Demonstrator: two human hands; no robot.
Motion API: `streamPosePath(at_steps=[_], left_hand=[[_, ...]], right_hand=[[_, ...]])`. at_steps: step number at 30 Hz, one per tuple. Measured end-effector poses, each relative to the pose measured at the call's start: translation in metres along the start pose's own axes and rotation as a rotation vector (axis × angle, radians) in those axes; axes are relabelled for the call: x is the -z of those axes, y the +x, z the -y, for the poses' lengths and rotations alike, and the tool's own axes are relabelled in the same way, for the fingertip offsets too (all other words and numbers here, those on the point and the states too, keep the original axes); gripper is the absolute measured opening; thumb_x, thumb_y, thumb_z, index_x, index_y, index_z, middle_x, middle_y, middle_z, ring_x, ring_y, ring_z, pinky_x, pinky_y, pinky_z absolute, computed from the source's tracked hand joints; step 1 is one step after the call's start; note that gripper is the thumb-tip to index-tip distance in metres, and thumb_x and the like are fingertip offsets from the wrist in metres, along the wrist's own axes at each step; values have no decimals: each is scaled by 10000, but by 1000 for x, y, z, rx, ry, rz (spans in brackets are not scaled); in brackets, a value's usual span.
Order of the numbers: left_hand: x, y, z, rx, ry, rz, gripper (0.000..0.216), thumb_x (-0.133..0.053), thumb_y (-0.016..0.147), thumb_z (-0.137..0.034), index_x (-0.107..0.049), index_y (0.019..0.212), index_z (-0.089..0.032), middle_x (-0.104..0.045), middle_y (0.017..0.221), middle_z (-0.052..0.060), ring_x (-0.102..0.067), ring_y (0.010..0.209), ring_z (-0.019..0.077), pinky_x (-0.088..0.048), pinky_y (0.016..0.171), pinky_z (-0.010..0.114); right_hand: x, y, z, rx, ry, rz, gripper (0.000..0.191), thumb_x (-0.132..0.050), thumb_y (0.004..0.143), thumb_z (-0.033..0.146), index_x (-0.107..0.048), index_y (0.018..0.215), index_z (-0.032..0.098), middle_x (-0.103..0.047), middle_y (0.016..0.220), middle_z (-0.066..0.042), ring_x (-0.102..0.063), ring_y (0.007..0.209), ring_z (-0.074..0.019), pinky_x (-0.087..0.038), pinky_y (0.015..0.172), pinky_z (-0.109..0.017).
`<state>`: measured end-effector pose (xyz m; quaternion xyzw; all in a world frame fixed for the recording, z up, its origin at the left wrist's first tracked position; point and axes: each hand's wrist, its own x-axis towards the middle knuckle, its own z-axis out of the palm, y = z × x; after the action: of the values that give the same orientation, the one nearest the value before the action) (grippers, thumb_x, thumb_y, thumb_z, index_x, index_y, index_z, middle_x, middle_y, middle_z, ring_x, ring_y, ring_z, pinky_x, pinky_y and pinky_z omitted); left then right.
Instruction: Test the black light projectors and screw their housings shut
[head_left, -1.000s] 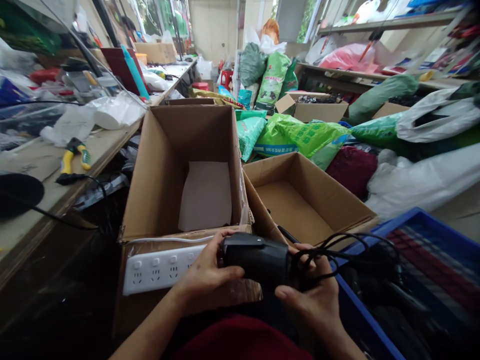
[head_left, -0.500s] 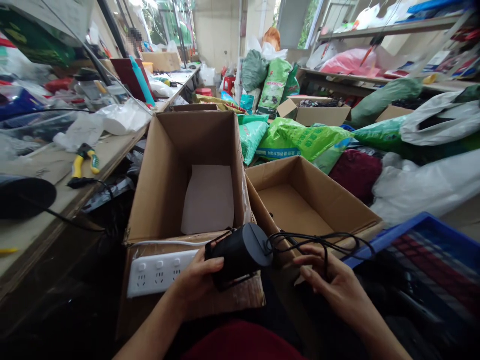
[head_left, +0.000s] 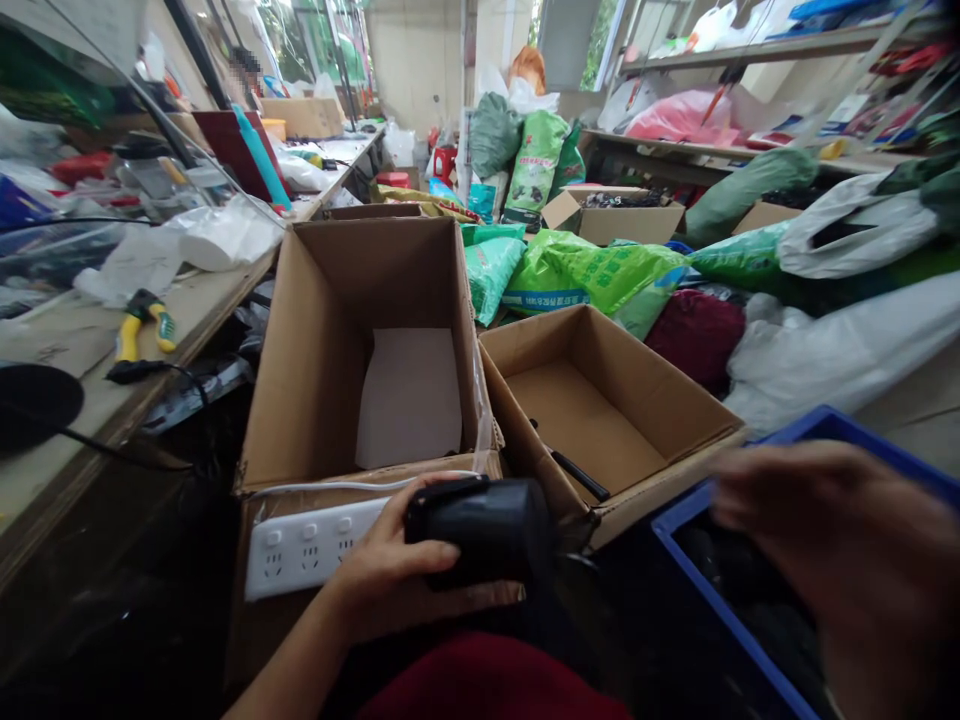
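Observation:
My left hand (head_left: 382,555) is closed around a black cylindrical device (head_left: 480,525), which lies sideways above the front of the cardboard boxes. Part of a black cable shows blurred at the device's right end. Well apart from it, my right hand (head_left: 840,540) is over the blue crate (head_left: 727,620) on the right. Motion smears its fingers, so I cannot see whether it holds anything. Dark objects inside the crate are hard to make out. A white power strip (head_left: 315,545) lies just left of my left hand.
A tall open cardboard box (head_left: 292,380) stands ahead, with a lower open box (head_left: 577,400) beside it holding a black rod (head_left: 579,476). Yellow-handled pliers (head_left: 146,325) lie on the left bench (head_left: 82,400). Green sacks (head_left: 592,270) lie beyond the boxes. A person sits far back left.
My right hand has left the looped cable and swung right over the blue crate. The loops have dropped from view. My left hand still holds the device, and the view has shifted slightly.

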<state>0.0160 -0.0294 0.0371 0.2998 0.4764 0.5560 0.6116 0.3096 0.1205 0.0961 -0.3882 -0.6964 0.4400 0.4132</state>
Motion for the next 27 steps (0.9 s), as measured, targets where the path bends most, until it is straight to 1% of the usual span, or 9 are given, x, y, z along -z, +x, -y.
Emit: streamPosePath(at_steps=[2, 4, 5, 7, 12, 16, 18, 22, 27], left_hand=[[-8, -2, -1, 44, -14, 71, 636, -818, 593, -187, -553, 1164, -280, -569, 1236, 65, -573, 1054, 287, -500, 861, 435], [-15, -4, -1, 74, -43, 99, 640, -811, 616, -185, -522, 1175, -305, -530, 1256, 67, -571, 1059, 299, -525, 823, 470], [-18, -5, 0, 65, -40, 94, 636, -810, 623, -189, -516, 1176, -302, -522, 1255, 70, -566, 1069, 304, -528, 824, 474], [-20, -7, 0, 19, 2, 73, 633, -815, 621, -184, -521, 1173, -279, -516, 1255, 79, -553, 1088, 307, -520, 854, 471], [-12, -8, -5, 7, 54, 81, 658, -794, 637, -138, -516, 1217, -276, -535, 1251, 80, -550, 1096, 310, -511, 880, 466], [-7, -5, -10, -24, 121, 80, 686, -791, 620, -95, -543, 1234, -271, -530, 1293, 67, -514, 1160, 296, -411, 1010, 452], [-7, -4, -9, 19, 60, 98, 728, -804, 591, -90, -531, 1239, -279, -529, 1277, 66, -538, 1126, 301, -446, 967, 479], [-12, -3, -2, 77, -170, 112, 770, -821, 560, -74, -493, 1219, -301, -519, 1203, 63, -589, 1014, 307, -549, 776, 519], [-15, -4, 6, 78, -156, 9, 699, -840, 567, -117, -506, 1155, -296, -483, 1182, 57, -585, 982, 285, -581, 709, 469]], right_hand=[[-28, 5, 4, -46, -13, 215, 312, -599, 844, 439, -659, 1104, 277, -692, 1012, -104, -663, 855, -250, -550, 709, -370], [-56, 5, 3, -103, -19, 471, 381, -547, 869, 464, -625, 1184, 266, -686, 1063, -73, -648, 948, -250, -534, 811, -387], [-67, 5, 1, -123, -9, 564, 399, -498, 894, 474, -615, 1205, 255, -680, 1084, -63, -636, 987, -243, -518, 855, -389], [-81, 1, -5, -142, 44, 658, 424, -450, 915, 483, -617, 1213, 231, -675, 1104, -56, -628, 1012, -233, -494, 903, -383], [-85, -15, -23, -164, 186, 577, 379, -583, 861, 437, -639, 1193, 264, -679, 1157, -45, -623, 1070, -233, -469, 957, -384], [-86, -28, -37, -198, 257, 510, 338, -638, 833, 385, -661, 1155, 284, -676, 1176, -47, -617, 1100, -241, -470, 969, -408], [-89, -34, -41, -194, 247, 497, 338, -635, 838, 371, -653, 1165, 288, -656, 1211, -47, -596, 1134, -245, -449, 995, -416], [-98, -42, -43, -131, 170, 471, 356, -543, 894, 389, -593, 1232, 288, -611, 1275, -41, -555, 1185, -229, -417, 1025, -379], [-110, -47, -34, -80, -53, 308, 351, -404, 942, 434, -549, 1207, 255, -647, 1166, -38, -598, 1078, -188, -467, 902, -277]])
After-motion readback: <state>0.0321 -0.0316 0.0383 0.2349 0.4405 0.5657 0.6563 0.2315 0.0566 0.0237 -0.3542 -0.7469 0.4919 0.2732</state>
